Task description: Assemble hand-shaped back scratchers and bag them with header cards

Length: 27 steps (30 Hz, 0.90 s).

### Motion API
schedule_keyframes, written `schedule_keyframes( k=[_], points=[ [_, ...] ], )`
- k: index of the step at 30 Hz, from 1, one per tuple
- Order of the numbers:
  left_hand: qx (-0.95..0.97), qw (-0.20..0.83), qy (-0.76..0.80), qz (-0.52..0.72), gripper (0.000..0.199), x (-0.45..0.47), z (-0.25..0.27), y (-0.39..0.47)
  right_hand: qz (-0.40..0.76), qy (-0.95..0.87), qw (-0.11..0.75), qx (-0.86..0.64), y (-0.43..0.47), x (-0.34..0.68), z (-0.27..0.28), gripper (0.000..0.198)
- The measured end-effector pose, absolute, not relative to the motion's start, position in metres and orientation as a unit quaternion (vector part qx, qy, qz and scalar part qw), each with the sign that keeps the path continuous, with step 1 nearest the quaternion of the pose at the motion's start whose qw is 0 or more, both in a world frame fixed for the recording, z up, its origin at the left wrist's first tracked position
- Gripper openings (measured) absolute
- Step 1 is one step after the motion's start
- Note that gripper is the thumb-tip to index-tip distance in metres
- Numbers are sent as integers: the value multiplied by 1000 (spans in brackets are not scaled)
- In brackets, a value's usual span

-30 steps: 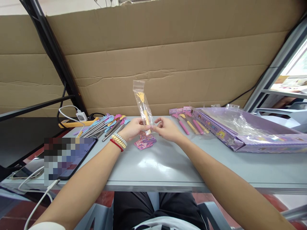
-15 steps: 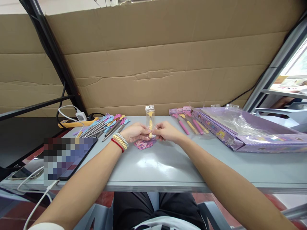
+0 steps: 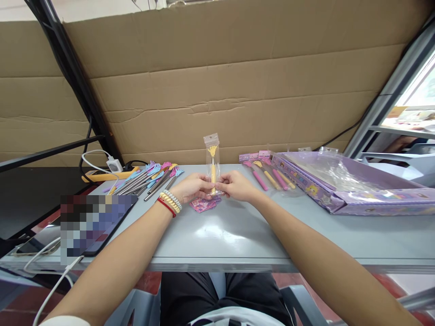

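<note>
Left hand [image 3: 194, 187] and right hand [image 3: 237, 186] both pinched lower end of clear bag [image 3: 216, 163], yellow stick [image 3: 213, 172] inside. Bag was held upright, near pink cards [image 3: 203, 205] on table [image 3: 224, 249].

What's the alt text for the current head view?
Left hand and right hand pinch the lower end of a clear bag holding a yellow hand-headed stick near pink cards on a gray table. Loose sticks lie left; bagged sticks and an open purple box sit right.
</note>
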<state>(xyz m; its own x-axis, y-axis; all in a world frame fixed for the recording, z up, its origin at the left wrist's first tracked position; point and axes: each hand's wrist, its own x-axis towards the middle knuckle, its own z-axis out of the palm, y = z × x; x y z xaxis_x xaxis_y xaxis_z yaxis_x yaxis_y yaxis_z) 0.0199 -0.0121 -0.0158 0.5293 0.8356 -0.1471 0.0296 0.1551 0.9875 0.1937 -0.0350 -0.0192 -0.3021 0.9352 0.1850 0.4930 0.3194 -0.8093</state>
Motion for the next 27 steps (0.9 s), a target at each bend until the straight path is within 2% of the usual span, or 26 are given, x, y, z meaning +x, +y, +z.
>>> schedule_keyframes(
  k=[7,20,27],
  points=[
    [602,625,377,323,23,23,-11,-16,191,-780,321,-503,-36,194,-15,21],
    [628,566,401,353,29,20,-14,-13,168,-783,331,-499,-35,192,-16,22],
    [646,556,378,360,28,20,-16,-13,112,-798,342,-485,-38,191,-17,19]
  ],
)
